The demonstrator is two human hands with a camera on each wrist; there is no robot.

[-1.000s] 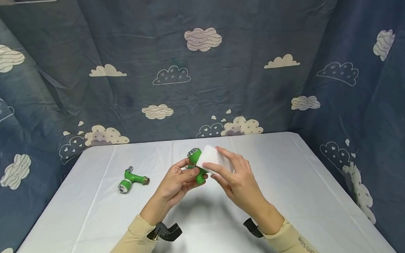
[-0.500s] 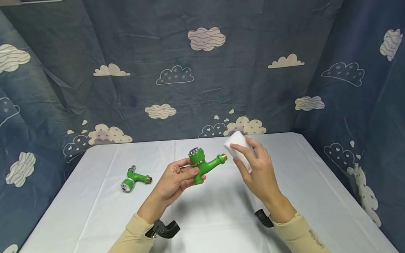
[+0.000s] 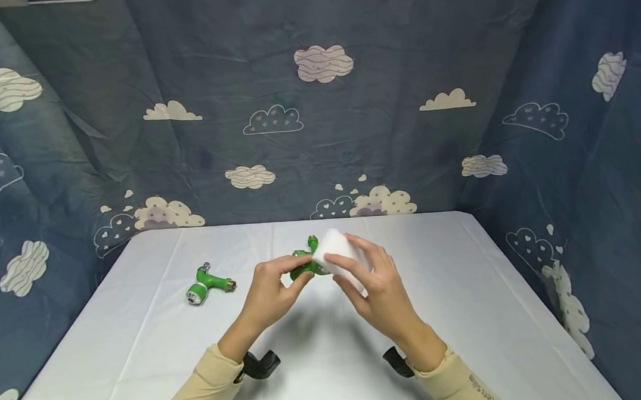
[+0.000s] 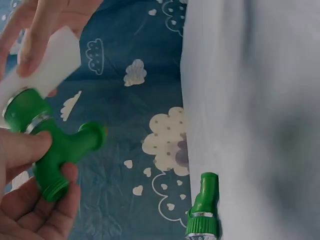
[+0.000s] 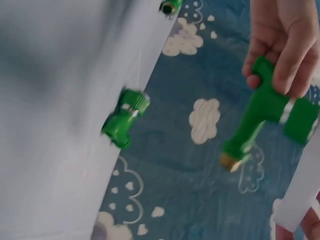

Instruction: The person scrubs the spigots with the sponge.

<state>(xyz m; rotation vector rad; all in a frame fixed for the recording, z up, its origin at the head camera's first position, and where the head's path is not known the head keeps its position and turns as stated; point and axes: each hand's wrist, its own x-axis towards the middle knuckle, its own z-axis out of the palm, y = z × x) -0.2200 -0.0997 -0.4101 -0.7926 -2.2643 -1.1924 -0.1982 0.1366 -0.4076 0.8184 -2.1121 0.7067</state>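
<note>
Above the table, my left hand point(image 3: 265, 295) grips a green tap point(image 4: 65, 142) by its body, thumb on one side and fingers curled under it. The tap's ridged round knob point(image 4: 27, 107) faces the other hand, and its brass-tipped threaded end point(image 5: 231, 161) points away. My right hand point(image 3: 380, 287) holds a white sponge block point(image 3: 336, 250) between thumb and fingers. The sponge lies against the knob's end in the left wrist view. In the head view the sponge and fingers hide much of the tap.
Another green tap point(image 3: 210, 283) lies on the white-covered table point(image 3: 145, 363), left of the hands. The right wrist view shows one more tap point(image 5: 125, 117) lying near the table's edge. A dark blue cloud-print curtain point(image 3: 271, 59) surrounds the back and sides.
The sponge pulled away to the right half a second ago and is back at the tap now. My left hand has turned the tap, so its knob faces the sponge.
</note>
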